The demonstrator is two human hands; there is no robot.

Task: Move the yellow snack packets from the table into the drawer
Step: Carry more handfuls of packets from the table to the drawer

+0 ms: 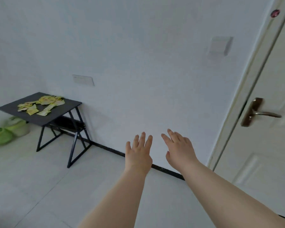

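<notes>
Several yellow snack packets (pixel 41 104) lie scattered on a small black table (pixel 11 108) at the far left, against the white wall. A dark shelf or drawer (pixel 67 123) sits under the tabletop; I cannot tell which. My left hand (pixel 138 153) and my right hand (pixel 179 150) are stretched out side by side in the middle of the view, palms down, fingers spread, holding nothing. Both hands are well to the right of the table and far from the packets.
A white door (pixel 262 145) with a metal lever handle (pixel 260 113) stands at the right. Green containers (pixel 5 132) sit on the floor left of the table. A black skirting strip (pixel 109 149) runs along the wall. The floor is light tile.
</notes>
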